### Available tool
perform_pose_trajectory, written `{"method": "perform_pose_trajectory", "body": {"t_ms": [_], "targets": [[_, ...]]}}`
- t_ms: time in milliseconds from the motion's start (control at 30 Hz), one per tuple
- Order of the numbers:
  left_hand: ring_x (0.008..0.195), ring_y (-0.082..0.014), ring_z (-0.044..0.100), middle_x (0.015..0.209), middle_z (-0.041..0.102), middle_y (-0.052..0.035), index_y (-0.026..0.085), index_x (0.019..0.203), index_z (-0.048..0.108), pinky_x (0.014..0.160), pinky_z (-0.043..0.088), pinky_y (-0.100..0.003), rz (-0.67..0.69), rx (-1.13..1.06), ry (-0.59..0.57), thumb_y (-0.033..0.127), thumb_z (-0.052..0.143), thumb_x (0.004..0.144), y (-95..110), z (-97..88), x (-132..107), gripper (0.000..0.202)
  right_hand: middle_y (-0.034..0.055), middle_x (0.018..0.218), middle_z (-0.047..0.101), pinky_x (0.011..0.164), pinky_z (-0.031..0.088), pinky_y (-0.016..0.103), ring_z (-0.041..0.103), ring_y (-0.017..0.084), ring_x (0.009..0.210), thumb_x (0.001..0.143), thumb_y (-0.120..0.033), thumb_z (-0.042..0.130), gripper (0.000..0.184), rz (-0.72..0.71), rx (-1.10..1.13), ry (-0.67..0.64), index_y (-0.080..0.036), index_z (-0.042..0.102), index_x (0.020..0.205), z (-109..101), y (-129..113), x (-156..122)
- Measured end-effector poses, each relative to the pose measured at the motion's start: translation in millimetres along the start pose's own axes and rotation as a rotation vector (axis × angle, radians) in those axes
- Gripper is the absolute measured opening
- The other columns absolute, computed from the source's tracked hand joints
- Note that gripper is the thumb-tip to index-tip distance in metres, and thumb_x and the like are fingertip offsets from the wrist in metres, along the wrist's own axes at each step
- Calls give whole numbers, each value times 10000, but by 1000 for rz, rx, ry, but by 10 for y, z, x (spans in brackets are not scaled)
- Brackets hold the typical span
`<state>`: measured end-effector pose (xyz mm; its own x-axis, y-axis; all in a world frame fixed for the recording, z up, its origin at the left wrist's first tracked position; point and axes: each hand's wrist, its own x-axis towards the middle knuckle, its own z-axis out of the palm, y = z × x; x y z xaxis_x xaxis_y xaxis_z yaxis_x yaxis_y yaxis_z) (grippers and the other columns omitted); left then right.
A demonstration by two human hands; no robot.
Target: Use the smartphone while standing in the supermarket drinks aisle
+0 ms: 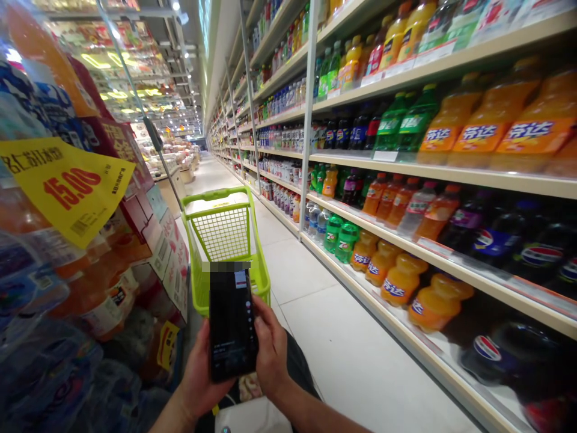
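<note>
**Held item:** one phone (232, 322), kept upright with the screen turned toward the wearer. The screen is mostly dark, with a small lit patch near its top edge; the upper end is blurred out, and the content cannot be read.

**Left hand** (202, 370): closed around the lower left side of the phone, with the fingers wrapped behind it.

**Right hand** (270, 349): closed on the right side of the phone, with the fingers curled over its edge. The phone is gripped by both hands, and no other item is held. The shelf goods are touched by neither hand.

**Surroundings:** a lime-green shopping cart (225, 240) with a wire-mesh end is placed on the tiled floor (342, 361) just ahead of the hands. To the right, shelving (451, 174) is stocked with orange Fanta bottles (403, 279), green bottles (336, 234) and Pepsi bottles (543, 255). To the left, a yellow price sign (67, 186) marked 15.00 is displayed above wrapped bottle packs (94, 294).
</note>
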<state>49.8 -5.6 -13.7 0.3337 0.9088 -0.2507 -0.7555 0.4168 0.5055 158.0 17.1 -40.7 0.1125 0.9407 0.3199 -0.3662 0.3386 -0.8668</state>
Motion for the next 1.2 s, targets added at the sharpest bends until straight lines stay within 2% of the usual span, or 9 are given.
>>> {"method": "perform_pose_trajectory", "body": {"t_ms": [167,367,600,767,967,1200], "targets": [[1022,-220,588,956,708,-31,202,942,702,1001,343,-354,87,-2,-30,406,388,843,-45,12,-42,387,60,1161,596,986,373,376,530,204,1097,852,-330,410,339,-9,-24,-2,-205,566,1126,19,-87,-13],[1063,-228,563,979,702,-31,206,973,689,1007,335,-356,121,18,-101,437,413,824,-36,49,-90,389,68,1146,609,994,367,403,531,223,1097,818,-356,445,364,3,-36,16,-189,597,1104,81,-181,-6],[1123,-227,519,951,710,-23,232,924,699,1021,320,-381,167,36,8,464,404,817,-24,50,-158,390,39,1217,564,1031,330,387,476,214,1169,806,-341,461,396,31,3,-57,-216,554,1170,154,-200,-70],[1111,-236,527,974,703,-26,226,959,689,1018,327,-370,203,42,-94,500,434,786,63,134,-239,413,32,1285,503,1022,340,370,448,212,1194,815,-341,465,446,-10,14,-154,-232,470,1248,199,-250,-75],[1068,-245,558,1000,694,-53,177,1014,670,1008,337,-367,208,47,-146,519,389,801,113,189,-273,491,36,1246,532,984,373,366,472,219,1160,812,-319,465,403,-78,-36,-164,-234,509,1203,212,-313,-63],[1089,-239,542,1033,682,-57,173,1048,653,1028,303,-358,190,44,-240,498,409,808,118,140,-260,472,49,1205,556,991,359,392,492,229,1133,794,-283,484,376,-118,-53,-179,-235,542,1162,182,-320,-16]]}}
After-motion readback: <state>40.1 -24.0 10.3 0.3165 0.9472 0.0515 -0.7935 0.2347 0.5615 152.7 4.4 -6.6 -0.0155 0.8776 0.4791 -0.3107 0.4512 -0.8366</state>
